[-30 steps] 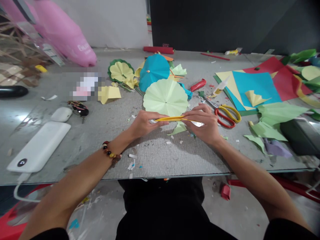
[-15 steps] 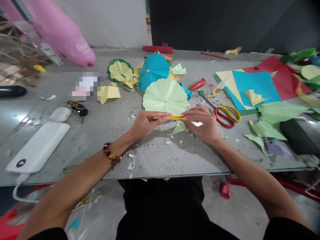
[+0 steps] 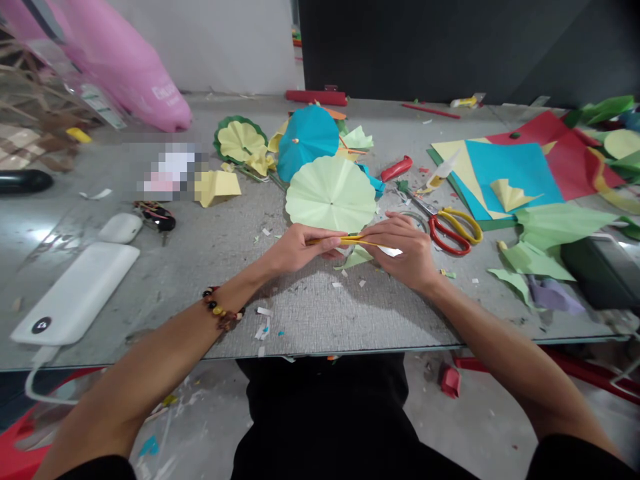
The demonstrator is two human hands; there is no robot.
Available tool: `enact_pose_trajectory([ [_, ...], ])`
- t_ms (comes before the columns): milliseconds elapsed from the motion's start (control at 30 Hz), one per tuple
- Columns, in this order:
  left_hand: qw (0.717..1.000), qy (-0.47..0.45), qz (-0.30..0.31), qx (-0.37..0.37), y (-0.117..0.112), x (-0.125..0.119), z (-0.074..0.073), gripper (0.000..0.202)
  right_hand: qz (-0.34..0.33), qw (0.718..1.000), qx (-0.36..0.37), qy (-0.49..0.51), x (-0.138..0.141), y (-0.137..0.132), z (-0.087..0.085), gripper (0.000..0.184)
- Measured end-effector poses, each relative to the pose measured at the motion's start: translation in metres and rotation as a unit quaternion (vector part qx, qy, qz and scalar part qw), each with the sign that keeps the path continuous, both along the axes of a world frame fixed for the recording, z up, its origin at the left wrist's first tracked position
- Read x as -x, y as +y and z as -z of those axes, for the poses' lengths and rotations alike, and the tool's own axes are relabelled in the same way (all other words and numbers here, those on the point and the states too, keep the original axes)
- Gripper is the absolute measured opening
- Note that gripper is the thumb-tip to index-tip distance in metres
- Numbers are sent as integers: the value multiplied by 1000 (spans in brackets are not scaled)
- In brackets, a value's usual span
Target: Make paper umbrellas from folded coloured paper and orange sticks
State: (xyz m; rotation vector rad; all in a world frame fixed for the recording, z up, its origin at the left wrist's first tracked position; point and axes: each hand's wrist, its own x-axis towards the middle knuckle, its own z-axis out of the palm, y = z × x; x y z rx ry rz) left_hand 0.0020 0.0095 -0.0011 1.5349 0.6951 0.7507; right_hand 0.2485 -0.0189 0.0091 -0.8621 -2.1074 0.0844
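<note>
Left hand [image 3: 299, 248]: we pinch the folded yellow strip [image 3: 345, 239], fingers clenched
Right hand [image 3: 400, 255]: we grasp its far end — even pressure from both sides suits it

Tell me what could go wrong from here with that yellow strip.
The thin folded yellow paper strip, pinched between the left hand and right hand, might crease or tear. The pale green pleated paper disc sits just beyond the hands and could get knocked. The scissors lie close to the right hand, so a sudden move might catch them.
</note>
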Motion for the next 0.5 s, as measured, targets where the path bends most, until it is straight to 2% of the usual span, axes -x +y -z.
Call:
enact_pose_trajectory([
  [100, 1000, 3, 13, -11, 0, 0, 3, 40, 5, 1000, 11, -3, 1, -1, -1, 15],
  [233, 999, 18, -27, -41, -3, -1, 6, 39, 5, 1000, 16, 5, 2, -1, 1, 14],
  [367, 988, 59, -71, -125, -7, 0, 8, 39, 12, 1000, 9, 19, 3, 0, 4, 11],
  [500, 961, 97, -89, -244, -8, 2, 9, 34, 16, 999, 11, 36, 5, 0, 5, 9],
])
